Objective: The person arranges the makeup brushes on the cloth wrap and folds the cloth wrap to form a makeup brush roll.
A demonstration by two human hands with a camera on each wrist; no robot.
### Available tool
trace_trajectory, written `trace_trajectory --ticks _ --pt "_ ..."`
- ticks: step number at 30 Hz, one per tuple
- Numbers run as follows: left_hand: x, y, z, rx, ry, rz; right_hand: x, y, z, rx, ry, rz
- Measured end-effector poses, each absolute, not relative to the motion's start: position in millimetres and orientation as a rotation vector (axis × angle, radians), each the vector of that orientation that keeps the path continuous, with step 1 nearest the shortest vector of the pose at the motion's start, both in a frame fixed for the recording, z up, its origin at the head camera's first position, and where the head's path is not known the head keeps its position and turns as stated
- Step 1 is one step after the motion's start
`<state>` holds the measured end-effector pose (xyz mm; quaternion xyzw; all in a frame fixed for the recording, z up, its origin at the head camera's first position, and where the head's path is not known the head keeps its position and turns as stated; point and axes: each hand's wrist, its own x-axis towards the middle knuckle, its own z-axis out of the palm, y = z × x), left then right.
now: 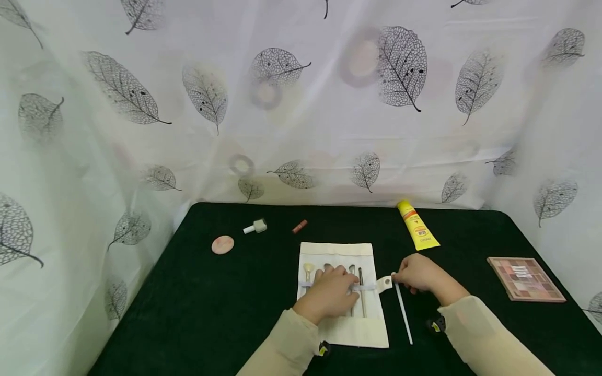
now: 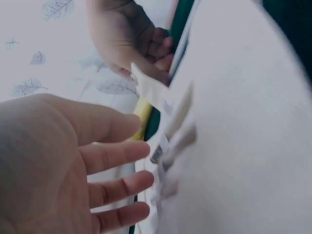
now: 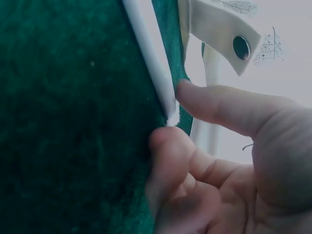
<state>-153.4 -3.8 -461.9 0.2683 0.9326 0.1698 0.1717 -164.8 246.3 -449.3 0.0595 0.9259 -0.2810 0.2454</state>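
A cream brush pouch lies unfolded on the dark green cloth, with several makeup brushes under its strap. My left hand is over the pouch, fingers spread and extended, hiding some brushes; in the left wrist view that hand holds nothing. To the right of the pouch's snap tab, my right hand has thumb and forefinger at the upper end of a slim white stick. Close up, the stick has a fuzzy white tip between the fingertips of my right hand.
Along the back are a pink round pad, a nail polish bottle, a small reddish-brown tube and a yellow squeeze tube. An eyeshadow palette lies far right. Leaf-printed curtains stand behind the table.
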Motion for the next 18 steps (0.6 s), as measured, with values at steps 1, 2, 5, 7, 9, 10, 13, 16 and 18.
trace_trajectory --ticks 1,2,5,7,9,10,13,16,18 --pt "-154 -2 -461 0.774 2.644 0.48 -164 246 -448 0.173 2.519 -0.753" --pt "-155 0 -459 0.782 2.638 0.482 -163 245 -448 0.179 2.51 -0.739" --pt "-156 3 -460 0.786 2.611 0.499 -161 239 -448 0.163 2.51 -0.697" --pt "-156 3 -464 0.78 2.604 0.519 -159 234 -448 0.143 2.519 -0.681" --pt "-157 3 -468 0.782 2.604 0.537 -159 231 -448 0.127 2.523 -0.677" --pt "-158 3 -470 0.787 2.602 0.55 -159 231 -448 0.131 2.521 -0.682" --pt "-159 3 -474 0.805 2.594 0.574 -160 237 -449 0.137 2.504 -0.739" --pt "-159 5 -476 0.831 2.592 0.573 -165 248 -450 0.148 2.479 -0.892" --pt "-158 7 -476 0.856 2.6 0.563 -169 257 -449 0.158 2.452 -1.055"
